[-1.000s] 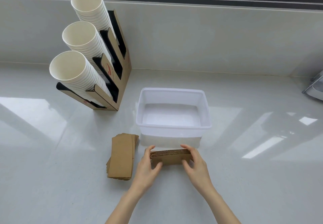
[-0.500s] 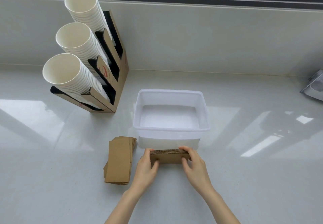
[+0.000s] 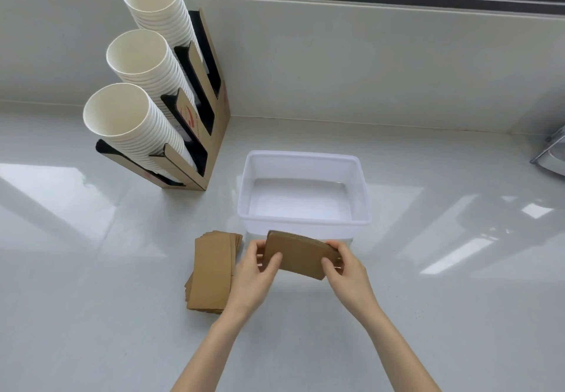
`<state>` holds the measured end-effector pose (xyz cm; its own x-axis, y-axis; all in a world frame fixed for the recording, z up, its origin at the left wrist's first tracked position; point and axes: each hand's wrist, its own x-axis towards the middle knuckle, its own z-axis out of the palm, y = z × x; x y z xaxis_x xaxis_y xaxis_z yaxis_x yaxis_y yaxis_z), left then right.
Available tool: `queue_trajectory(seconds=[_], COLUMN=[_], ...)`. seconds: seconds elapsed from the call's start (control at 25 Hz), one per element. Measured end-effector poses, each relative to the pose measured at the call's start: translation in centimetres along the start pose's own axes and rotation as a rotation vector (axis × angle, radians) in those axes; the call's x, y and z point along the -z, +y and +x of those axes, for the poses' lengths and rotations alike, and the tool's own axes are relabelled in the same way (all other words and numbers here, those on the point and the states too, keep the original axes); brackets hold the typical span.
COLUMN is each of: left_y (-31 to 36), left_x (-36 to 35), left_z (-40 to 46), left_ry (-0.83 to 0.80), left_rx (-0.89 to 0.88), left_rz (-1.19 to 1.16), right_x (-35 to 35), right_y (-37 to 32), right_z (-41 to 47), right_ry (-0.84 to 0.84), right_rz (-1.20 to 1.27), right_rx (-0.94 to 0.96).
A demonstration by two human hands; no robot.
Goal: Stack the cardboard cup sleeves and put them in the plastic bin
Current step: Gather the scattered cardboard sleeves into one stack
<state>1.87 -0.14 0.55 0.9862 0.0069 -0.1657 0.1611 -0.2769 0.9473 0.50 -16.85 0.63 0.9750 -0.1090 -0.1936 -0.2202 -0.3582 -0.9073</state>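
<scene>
We've got both hands, left hand (image 3: 255, 272) & right hand (image 3: 347, 272), fingers closed on the held sleeve stack (image 3: 301, 257), right at the near rim of the plastic bin (image 3: 305, 225). Bin holds nothing; counter (image 3: 443, 315) is open at 3 o'clock. Loose sleeve pile (image 3: 211, 272) lies at 9 o'clock, cup rack (image 3: 214, 134) at 11.

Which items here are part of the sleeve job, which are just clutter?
Job:
- held sleeve stack, gripped by left hand and right hand
- loose sleeve pile on the counter
- plastic bin, nothing in it

Not part of it:
- cup holder with three stacks of paper cups
- metal object at the right edge
</scene>
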Motion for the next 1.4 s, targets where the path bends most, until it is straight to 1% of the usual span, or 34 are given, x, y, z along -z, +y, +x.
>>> queue_trajectory(seconds=[0.16,0.24,0.36,0.44,0.52,0.6,0.68,0.76,0.84,0.92,1.0,1.12,1.28,1.4], left_y=[1.9,2.5,3.3,3.5,3.5,3.0,2.3,1.9,1.2,0.6,-0.1,-0.9,-1.9,-2.0], left_x=[1.9,3.5,5.9,7.5,8.8,9.9,10.2,10.1,9.9,9.9,9.8,9.6,9.4,9.6], left_z=[0.4,0.6,1.2,1.5,1.9,2.5,2.8,2.9,2.9,3.0,3.2,3.1,3.1,3.1], left_ry=[0.112,0.116,0.054,0.017,0.015,0.049,0.094,0.11,0.096,0.062,0.04,0.063,0.084,0.1], left_rx=[0.004,0.002,-0.014,-0.004,0.023,0.061,0.09,0.108,0.115,0.139,0.142,0.145,0.124,0.229], left_rz=[-0.24,-0.266,-0.218,-0.168,-0.1,0.041,0.181,0.253,0.332,0.398,0.394,0.344,0.339,0.253], right_x=[-1.5,-2.4,-3.4,-4.1,-5.3,-6.8,-8.1,-9.3,-10.1,-10.7,-11.1,-11.3,-11.4,-11.2], right_y=[-2.5,-3.8,-5.5,-6.5,-7.4,-7.9,-7.9,-7.7,-7.5,-7.3,-7.0,-6.7,-6.3,-6.4], right_z=[-0.3,-0.2,0.4,1.0,1.4,1.6,1.7,1.6,1.4,1.2,1.2,1.4,1.5,1.6], right_ry=[-0.12,-0.211,-0.287,-0.331,-0.398,-0.446,-0.469,-0.49,-0.501,-0.5,-0.491,-0.479,-0.472,-0.439], right_rz=[0.117,0.125,0.157,0.137,0.076,0.016,-0.019,-0.061,-0.154,-0.272,-0.339,-0.397,-0.426,-0.421], right_rx=[-0.063,-0.066,-0.036,-0.031,-0.048,-0.072,-0.096,-0.123,-0.123,-0.071,-0.025,0.01,0.009,-0.019])
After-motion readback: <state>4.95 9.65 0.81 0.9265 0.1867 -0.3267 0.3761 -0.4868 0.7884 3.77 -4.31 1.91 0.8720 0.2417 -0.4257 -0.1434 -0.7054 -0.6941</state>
